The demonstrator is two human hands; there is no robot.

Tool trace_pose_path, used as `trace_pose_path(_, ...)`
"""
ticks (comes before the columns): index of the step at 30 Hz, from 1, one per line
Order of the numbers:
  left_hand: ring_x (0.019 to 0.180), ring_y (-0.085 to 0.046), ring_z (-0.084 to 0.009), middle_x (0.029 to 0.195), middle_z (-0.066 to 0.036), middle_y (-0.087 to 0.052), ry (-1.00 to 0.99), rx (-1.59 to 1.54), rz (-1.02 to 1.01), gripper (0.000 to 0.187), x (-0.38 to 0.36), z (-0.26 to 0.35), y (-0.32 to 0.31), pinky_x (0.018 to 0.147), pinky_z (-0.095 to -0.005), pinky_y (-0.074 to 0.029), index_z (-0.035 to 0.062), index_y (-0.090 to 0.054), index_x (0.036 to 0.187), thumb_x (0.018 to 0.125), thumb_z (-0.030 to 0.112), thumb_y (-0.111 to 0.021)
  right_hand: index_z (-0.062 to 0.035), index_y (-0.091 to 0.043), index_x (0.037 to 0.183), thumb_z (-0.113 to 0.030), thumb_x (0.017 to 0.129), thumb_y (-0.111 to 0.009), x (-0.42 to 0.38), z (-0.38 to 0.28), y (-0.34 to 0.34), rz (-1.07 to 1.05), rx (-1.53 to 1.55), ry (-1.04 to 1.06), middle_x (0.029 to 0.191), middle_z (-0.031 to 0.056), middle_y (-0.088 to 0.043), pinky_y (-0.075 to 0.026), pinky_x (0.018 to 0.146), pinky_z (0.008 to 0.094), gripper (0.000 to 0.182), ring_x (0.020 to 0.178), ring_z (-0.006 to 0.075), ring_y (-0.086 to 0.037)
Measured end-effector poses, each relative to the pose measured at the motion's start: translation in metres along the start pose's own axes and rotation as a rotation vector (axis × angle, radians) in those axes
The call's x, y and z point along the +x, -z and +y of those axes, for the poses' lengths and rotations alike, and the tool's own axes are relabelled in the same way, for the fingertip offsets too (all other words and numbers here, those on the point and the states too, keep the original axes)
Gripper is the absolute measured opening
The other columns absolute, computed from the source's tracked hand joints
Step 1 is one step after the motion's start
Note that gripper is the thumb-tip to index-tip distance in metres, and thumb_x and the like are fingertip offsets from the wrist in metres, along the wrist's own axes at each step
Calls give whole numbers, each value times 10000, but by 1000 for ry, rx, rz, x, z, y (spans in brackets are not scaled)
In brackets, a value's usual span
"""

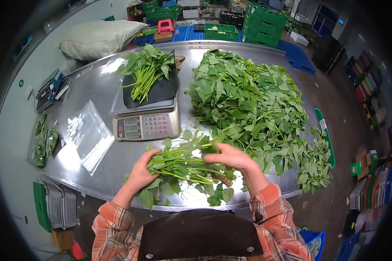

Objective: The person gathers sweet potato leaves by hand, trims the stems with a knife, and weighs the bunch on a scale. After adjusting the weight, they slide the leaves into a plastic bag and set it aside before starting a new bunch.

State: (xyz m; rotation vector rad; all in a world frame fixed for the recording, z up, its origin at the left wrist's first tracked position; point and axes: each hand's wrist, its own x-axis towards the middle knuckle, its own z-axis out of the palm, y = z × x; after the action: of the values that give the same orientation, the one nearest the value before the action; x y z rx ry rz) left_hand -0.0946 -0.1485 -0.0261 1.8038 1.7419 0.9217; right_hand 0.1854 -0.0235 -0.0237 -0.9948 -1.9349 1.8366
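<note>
My left hand (144,168) is wrapped round a bunch of leafy green stems (183,163) near the table's front edge. At the right end of that bunch, my right hand (226,156) has its fingers bent together on some stems and leaves, partly blurred. Just beyond the bunch stands a digital scale (147,126), and another bunch of greens (148,74) lies on its black tray. A large heap of leafy greens (248,95) covers the right part of the metal table. A brownish object (224,179) lies under the stems beside my right hand.
Clear plastic bags (89,137) lie left of the scale, with packed greens (43,139) at the far left. A white sack (98,38) rests at the back left. Green crates (263,26) are stacked beyond the table. A grey crate (61,206) stands below left.
</note>
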Motion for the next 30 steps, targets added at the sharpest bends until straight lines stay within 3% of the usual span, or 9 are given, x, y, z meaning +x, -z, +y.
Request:
trace_pose_path(1,1049,-564,-239,1112,-113,-577,18,-4,-15,567,1,1,0,908,-316,-435,67,-508,1183,652,-20,-689,33,-510,1209,-309,835,-639,9,6,-6,-101,22,-8,953,100,-638,-452,832,287,523,915,156,-578)
trace_pose_path(6,1066,-551,-308,1127,-139,-566,57,-74,75,591,-3,-14,2,913,-348,-442,81,-504,1190,639,-35,-683,-3,-583,926,-202,842,-607,7,20,16,489,593,31,820,97,-624,-457,761,280,218,773,165,-562)
trace_pose_path(8,1038,-558,-314,1098,-138,-569,40,-42,145,586,-7,-20,4,890,-353,-449,79,-506,1185,639,-37,-684,22,-582,998,-230,809,-620,-1,32,31,469,798,40,905,109,-628,-456,786,289,317,831,165,-562)
trace_pose_path(11,984,-568,-323,1053,-135,-574,-31,48,204,580,-7,-23,7,850,-361,-460,90,-512,1177,640,-24,-698,17,-574,1073,-283,797,-643,-13,28,11,311,246,-120,969,101,-625,-449,830,308,413,896,164,-567)
trace_pose_path(12,964,-572,-327,1038,-134,-575,-62,83,212,579,-6,-23,7,836,-364,-463,96,-514,1175,640,-16,-704,6,-483,1230,-332,800,-667,-13,14,13,59,-43,-108,1101,117,-590,-414,915,321,578,1024,180,-539)
trace_pose_path(16,922,-576,-330,1008,-130,-579,-117,78,133,576,3,-7,3,799,-367,-469,125,-520,1179,651,32,-730,-17,-460,1266,-423,792,-668,6,19,-13,-229,-64,78,1304,115,-460,-350,988,316,658,1172,223,-446)
trace_pose_path(20,955,-579,-321,1025,-133,-590,-110,40,37,566,11,-1,0,828,-371,-465,129,-527,1182,662,76,-746,-18,-520,1217,-413,824,-639,10,3,-41,-303,-212,173,1148,157,-568,-394,937,337,570,1080,235,-527)
trace_pose_path(26,1040,-579,-255,1119,-119,-592,69,-91,-109,564,12,-9,13,904,-327,-449,92,-530,1187,660,29,-719,-52,-626,955,-300,850,-630,-9,12,-7,-462,206,-195,696,-17,-586,-431,616,223,270,652,82,-528)
trace_pose_path(30,1061,-572,-288,1146,-138,-583,135,-77,-39,590,12,-39,21,913,-342,-451,94,-511,1205,653,7,-699,-79,-600,771,-258,817,-655,-45,32,42,62,602,-98,673,-12,-571,-429,571,210,193,600,80,-535)
